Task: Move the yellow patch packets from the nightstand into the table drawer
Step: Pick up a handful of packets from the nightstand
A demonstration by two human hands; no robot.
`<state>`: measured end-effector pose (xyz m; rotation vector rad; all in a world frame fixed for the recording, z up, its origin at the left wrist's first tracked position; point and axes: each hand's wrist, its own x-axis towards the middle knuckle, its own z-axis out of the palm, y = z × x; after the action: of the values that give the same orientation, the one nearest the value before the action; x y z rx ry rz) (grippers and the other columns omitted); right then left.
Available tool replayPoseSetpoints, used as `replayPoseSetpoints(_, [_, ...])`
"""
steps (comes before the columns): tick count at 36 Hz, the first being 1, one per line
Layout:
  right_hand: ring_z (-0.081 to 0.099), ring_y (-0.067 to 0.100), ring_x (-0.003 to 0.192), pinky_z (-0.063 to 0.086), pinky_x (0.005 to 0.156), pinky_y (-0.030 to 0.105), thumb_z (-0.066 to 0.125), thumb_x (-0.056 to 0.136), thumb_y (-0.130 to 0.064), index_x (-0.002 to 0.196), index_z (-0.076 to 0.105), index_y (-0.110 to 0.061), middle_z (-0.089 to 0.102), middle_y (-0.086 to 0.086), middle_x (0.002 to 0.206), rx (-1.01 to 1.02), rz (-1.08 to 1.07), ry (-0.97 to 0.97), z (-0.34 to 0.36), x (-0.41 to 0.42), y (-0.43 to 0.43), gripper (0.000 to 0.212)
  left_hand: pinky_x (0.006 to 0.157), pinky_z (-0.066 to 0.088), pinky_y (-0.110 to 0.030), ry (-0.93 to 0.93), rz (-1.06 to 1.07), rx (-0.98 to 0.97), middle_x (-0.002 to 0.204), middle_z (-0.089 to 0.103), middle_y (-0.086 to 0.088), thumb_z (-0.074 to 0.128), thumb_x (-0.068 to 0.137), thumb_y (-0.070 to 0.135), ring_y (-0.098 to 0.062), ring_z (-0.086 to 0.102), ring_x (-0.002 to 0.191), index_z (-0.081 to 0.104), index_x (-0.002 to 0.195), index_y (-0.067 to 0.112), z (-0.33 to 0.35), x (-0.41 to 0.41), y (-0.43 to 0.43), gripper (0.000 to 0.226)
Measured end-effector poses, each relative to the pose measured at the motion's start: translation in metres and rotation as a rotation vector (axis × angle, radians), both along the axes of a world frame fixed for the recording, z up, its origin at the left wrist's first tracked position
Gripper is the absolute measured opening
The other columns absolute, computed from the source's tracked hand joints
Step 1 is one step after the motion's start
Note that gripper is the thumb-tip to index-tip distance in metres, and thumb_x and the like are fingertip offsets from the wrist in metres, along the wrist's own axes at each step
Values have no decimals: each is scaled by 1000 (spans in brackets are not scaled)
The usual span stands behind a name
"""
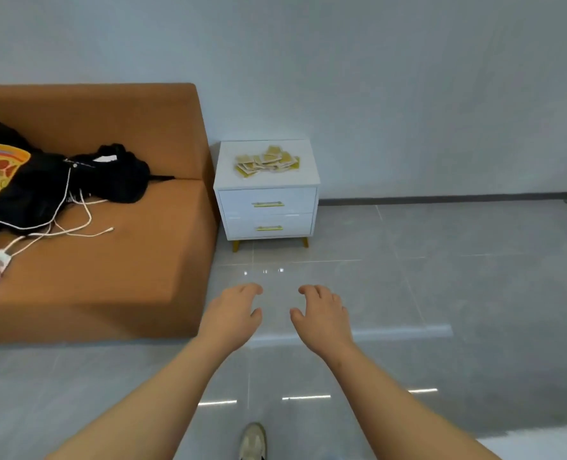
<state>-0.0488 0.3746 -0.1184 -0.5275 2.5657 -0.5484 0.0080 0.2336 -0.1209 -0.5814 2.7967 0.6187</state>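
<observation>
reaching out with your left hand and right hand, fingers loose, holding nothing | yellow patch packets piled on nightstand, far off | look thin, light, slippery: pinch edges

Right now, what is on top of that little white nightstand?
A loose heap of yellow patch packets lies on the nightstand top. Both drawers are closed, so their insides cannot be seen.

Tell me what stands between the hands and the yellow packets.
Nothing visible. The left hand and right hand hover empty over open floor; the yellow packets lie heaped on the nightstand straight ahead.
</observation>
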Motion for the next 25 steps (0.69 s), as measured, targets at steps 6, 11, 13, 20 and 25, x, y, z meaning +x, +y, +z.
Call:
replayPoseSetpoints(6, [30, 21, 134, 25, 108, 33, 40, 96, -30, 142, 31, -21, 31, 0, 148, 11, -21, -37, -3, -93, -74, 48, 101, 38, -31, -46, -46, -26, 141, 45, 2, 42, 94, 23, -18, 42, 128, 39, 139, 21, 0, -95, -78, 45])
replayPoseSetpoints(11, [32, 21, 132, 28, 105, 32, 41, 95, -29, 141, 32, -20, 33, 0, 146, -14, -11, -20, -11, -195, -127, 47, 96, 42, -35, -36, -74, -86, 137, 48, 1, 44, 92, 22, -21, 46, 122, 41, 136, 22, -4, -201, -147, 45])
replayPoseSetpoints(13, [33, 21, 131, 29, 104, 31, 42, 95, -28, 140, 33, -19, 34, 1, 144, -16, 1, -3, -16, -242, -147, 47, 94, 44, -34, 9, -36, -87, 134, 50, 1, 46, 92, 23, -20, 49, 119, 42, 135, 23, -3, -251, -173, 43])
replayPoseSetpoints(20, [35, 23, 130, 33, 106, 35, 42, 96, -31, 140, 33, -20, 34, 2, 145, 10, 69, 1, -20, -393, -213, 46, 98, 42, -35, -15, -3, -20, 136, 48, -1, 46, 93, 23, -19, 46, 123, 41, 136, 21, -4, -395, -233, 43])
replayPoseSetpoints(25, [33, 24, 131, 33, 105, 35, 40, 96, -29, 141, 32, -20, 32, 2, 147, 37, 102, -47, -25, -470, -260, 47, 97, 43, -34, -56, 52, 33, 135, 48, -2, 45, 93, 21, -19, 46, 122, 41, 136, 22, -12, -455, -276, 43])
